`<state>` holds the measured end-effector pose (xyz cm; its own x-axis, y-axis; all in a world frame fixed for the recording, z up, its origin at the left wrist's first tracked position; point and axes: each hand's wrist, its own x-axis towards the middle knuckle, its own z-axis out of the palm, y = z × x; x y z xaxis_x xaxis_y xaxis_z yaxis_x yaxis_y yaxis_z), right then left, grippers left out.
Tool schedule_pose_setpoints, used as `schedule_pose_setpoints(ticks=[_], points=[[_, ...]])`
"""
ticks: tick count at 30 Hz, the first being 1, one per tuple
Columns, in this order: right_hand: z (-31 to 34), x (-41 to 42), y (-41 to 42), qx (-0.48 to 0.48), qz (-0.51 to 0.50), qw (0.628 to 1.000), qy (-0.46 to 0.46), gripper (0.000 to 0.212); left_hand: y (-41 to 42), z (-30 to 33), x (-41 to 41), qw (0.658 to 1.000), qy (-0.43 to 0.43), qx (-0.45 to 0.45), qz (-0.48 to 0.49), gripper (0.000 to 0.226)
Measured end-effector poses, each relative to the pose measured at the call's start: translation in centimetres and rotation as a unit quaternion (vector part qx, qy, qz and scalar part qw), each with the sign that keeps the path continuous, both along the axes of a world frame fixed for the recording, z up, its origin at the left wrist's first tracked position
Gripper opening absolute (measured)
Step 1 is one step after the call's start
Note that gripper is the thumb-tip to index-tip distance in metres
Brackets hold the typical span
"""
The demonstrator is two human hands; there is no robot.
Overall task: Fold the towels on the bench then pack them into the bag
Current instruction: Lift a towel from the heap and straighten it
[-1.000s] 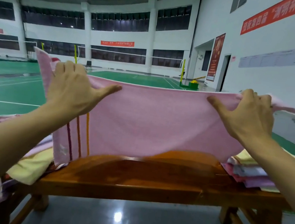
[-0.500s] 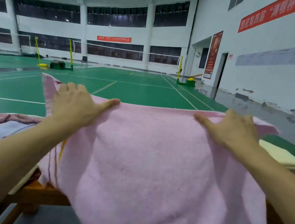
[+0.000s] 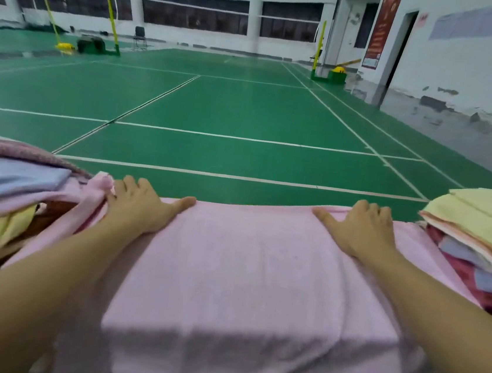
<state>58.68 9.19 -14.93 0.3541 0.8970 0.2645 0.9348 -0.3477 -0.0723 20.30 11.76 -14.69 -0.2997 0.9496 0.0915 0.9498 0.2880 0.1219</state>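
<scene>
Fingers (image 3: 134, 184) of both hands curl over the far edge of the pink towel (image 3: 247, 272), thumbs splayed inward along that edge; whether the hidden fingertips pinch the cloth cannot be told. Spread flat, the towel covers the bench top between the two forearms, its long axis running left to right and its near part draping down toward the viewer. Its far edge meets the green court floor (image 3: 232, 108) in view, which lies open and wide beyond. On the left, a loose heap of unfolded towels (image 3: 8, 187), blue, pink and yellow, crowds the towel's left end, which bunches up beside the left hand (image 3: 141, 208). On the right, a stack of folded towels (image 3: 478, 231), yellow on top, sits just beside the right hand (image 3: 362, 230), touching the towel's right end.
</scene>
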Motion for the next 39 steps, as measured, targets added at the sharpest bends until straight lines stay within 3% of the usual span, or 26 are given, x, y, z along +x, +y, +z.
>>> schedule_pose_setpoints(ticks=[7,12,14,17,20,22,24,36,39], points=[[-0.5,0.5,2.6,0.004,-0.021,0.998,0.063,0.108,3.6,-0.6,-0.6,0.999,-0.027,0.033,0.001,0.121],[0.1,-0.2,1.6,0.136,0.073,0.988,0.017,0.056,1.3,0.2,0.7,0.977,0.005,0.191,-0.092,0.063],[0.6,-1.1,0.4,0.132,0.115,0.983,0.053,0.039,-1.2,1.5,2.5,0.978,-0.044,0.156,-0.135,0.055],[1.1,-2.9,-1.6,0.075,0.216,0.968,0.107,0.026,-6.8,2.9,6.3,0.975,-0.076,0.052,-0.201,0.060],[1.0,-4.6,-3.6,-0.038,0.324,0.933,0.155,0.038,-11.6,2.1,9.6,0.972,-0.033,-0.049,-0.229,0.075],[0.5,-5.1,-4.0,-0.131,0.349,0.921,0.115,0.057,-12.2,0.8,10.6,0.969,-0.007,-0.106,-0.222,0.084],[0.2,-5.1,-3.9,-0.166,0.338,0.923,0.077,0.065,-11.2,-0.1,10.8,0.970,-0.006,-0.133,-0.203,0.090],[-0.1,-5.0,-4.5,-0.174,0.279,0.943,0.058,0.072,-8.9,-0.6,10.2,0.966,0.004,-0.092,-0.241,0.094],[1.0,-5.1,-4.0,-0.119,0.269,0.955,0.044,0.061,-9.9,-0.1,10.0,0.962,-0.047,0.014,-0.270,0.083]])
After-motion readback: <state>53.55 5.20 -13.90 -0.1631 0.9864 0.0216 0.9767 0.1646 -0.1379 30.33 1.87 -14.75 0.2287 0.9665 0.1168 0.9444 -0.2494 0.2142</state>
